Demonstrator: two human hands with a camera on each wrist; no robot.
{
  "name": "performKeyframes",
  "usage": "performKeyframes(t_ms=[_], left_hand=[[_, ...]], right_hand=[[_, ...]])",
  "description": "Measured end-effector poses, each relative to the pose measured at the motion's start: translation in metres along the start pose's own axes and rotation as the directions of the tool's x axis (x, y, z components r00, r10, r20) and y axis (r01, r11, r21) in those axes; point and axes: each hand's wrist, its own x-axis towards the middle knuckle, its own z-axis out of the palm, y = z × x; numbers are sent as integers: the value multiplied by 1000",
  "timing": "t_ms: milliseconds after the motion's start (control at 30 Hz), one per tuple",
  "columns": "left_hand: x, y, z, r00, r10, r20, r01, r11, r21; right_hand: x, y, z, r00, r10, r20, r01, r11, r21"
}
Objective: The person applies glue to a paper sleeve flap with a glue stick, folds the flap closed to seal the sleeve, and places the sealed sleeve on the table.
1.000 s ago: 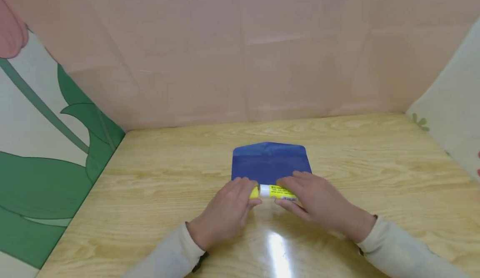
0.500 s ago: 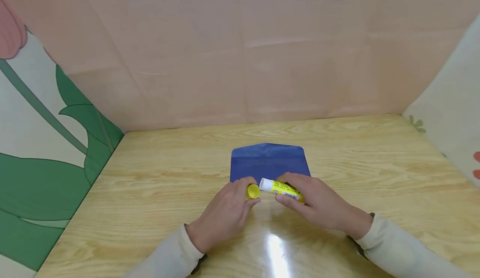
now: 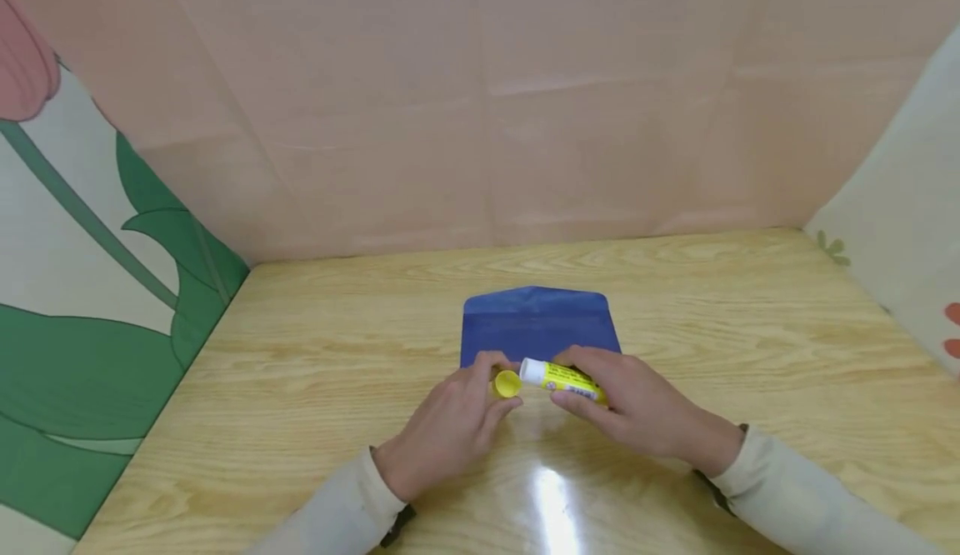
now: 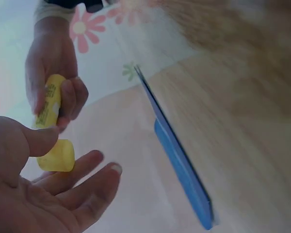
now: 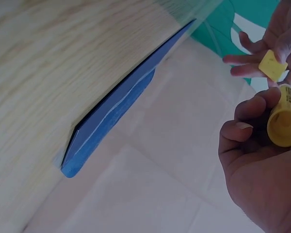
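A pale wood-grain table [image 3: 337, 372] fills most of the lower half of the head view, its far edge running nearly level across the middle. A streak of glare [image 3: 557, 509] marks it at lower centre. Just right of centre lies a blue envelope [image 3: 536, 327], its flap [image 3: 534, 301] toward the top of the frame; the flap seems slightly raised, though the wrist views are blurry.

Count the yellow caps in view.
1: the yellow cap, pinched in the left grip, off the yellow-labelled tube that the right grip holds.
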Motion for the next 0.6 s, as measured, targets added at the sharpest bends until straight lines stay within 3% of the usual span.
performKeyframes(t_ms=[267,333,433,600], left_hand=[[7,-21,-7,995,-63,-75,57,995,-76],[9,-30,-11,990,-135,-50,129,985,-118],[11,-46,-19,968,-249,21,250,959,-131],[11,-70,-32,939,-333,90,334,943,13]], right_hand=[[-2,2,0,1000,15,5,-15,1000,-16],[-2,2,0,1000,11,4,-11,1000,-24],[-1,2,0,1000,6,4,-6,999,-38],[0,2,0,1000,6,13,-5,998,-59]])
